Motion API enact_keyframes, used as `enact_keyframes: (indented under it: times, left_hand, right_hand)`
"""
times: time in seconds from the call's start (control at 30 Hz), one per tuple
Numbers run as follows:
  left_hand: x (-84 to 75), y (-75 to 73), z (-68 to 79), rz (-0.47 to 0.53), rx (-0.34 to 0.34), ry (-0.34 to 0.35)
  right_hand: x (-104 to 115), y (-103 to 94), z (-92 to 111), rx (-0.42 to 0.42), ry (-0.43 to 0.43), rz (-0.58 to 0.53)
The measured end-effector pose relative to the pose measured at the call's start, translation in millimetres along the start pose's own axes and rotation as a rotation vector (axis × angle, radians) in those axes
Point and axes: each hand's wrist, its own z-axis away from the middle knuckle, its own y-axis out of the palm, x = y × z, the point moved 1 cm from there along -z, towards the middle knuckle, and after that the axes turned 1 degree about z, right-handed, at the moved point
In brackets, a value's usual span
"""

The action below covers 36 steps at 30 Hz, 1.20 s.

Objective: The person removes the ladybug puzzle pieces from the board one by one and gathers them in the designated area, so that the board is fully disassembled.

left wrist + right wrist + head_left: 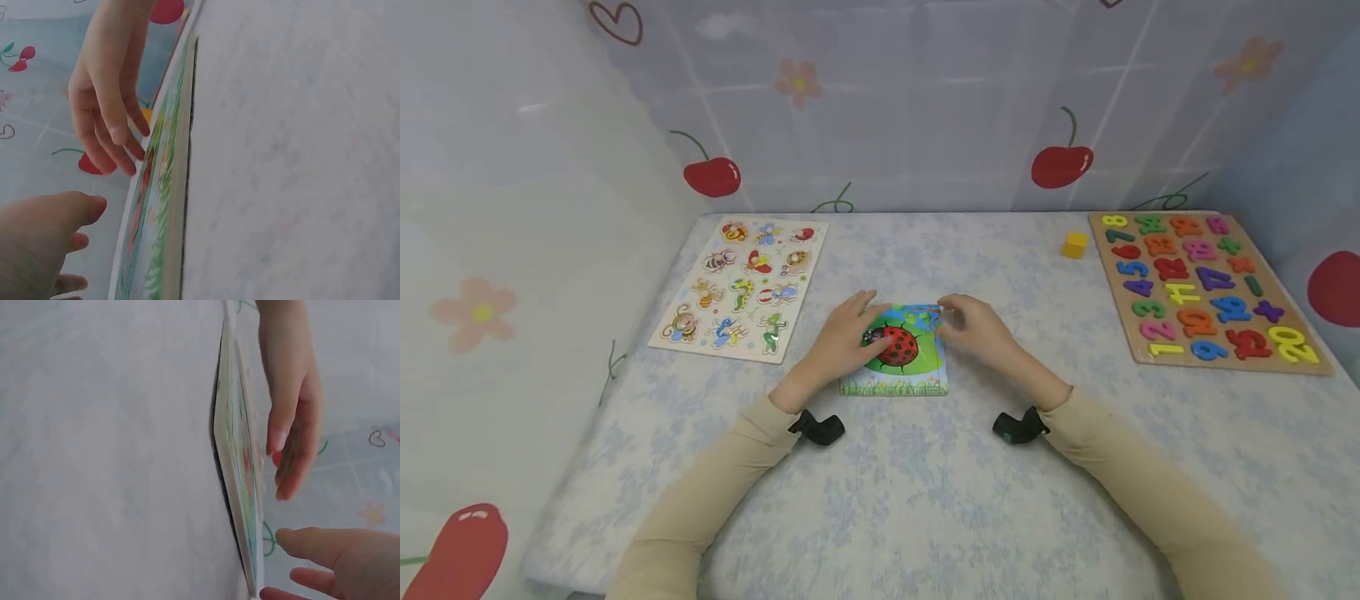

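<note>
A small square ladybug puzzle (910, 377) lies flat in the middle of the table, a red spotted ladybug on a green and blue picture. Over its upper left part is my left hand (844, 340), fingers spread and relaxed, hiding that corner. My right hand (983, 335) is at the upper right corner, its fingers loosely bent and the fingertips right at the edge. Neither hand grips anything. From the left wrist, the puzzle (169, 200) shows edge-on, with the right hand (109, 94) above its far part. The right wrist view has the left hand (292, 406) above the board.
To the left lies a white insect peg puzzle (747, 287) with several pieces in it. A wooden number board (1138, 337) with coloured numerals is at the right. Between it and the middle, toward the back, sits a yellow cube (1074, 245). A patterned curtain (910, 108) hangs behind.
</note>
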Motion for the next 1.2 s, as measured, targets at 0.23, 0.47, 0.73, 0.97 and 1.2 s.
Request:
enact_keyframes:
  times: [0.23,0.47,0.73,0.97,1.2]
  left_hand:
    - [4.9,14.9,2.2,0.087,0.106,0.194]
    - [8.3,21.2,5.3,0.084,0.175,0.204]
    - [8.5,23.4,3.6,0.074,0.174,0.212]
    - [7.0,21.7,4.8,0.07,0.183,0.213]
    - [7.0,21.5,3.7,0.079,0.179,0.212]
  right_hand:
    - [-1.6,21.9,-11.0,-0.034,-0.109,-0.09]
    - [-6.7,27.2,-8.0,-0.089,-0.151,-0.077]
    - [-6.1,22.9,-10.9,-0.072,-0.193,-0.031]
    - [-9.1,22.6,-11.7,-0.048,-0.215,-0.038]
    - [-9.5,23.7,-10.8,-0.058,-0.191,-0.02]
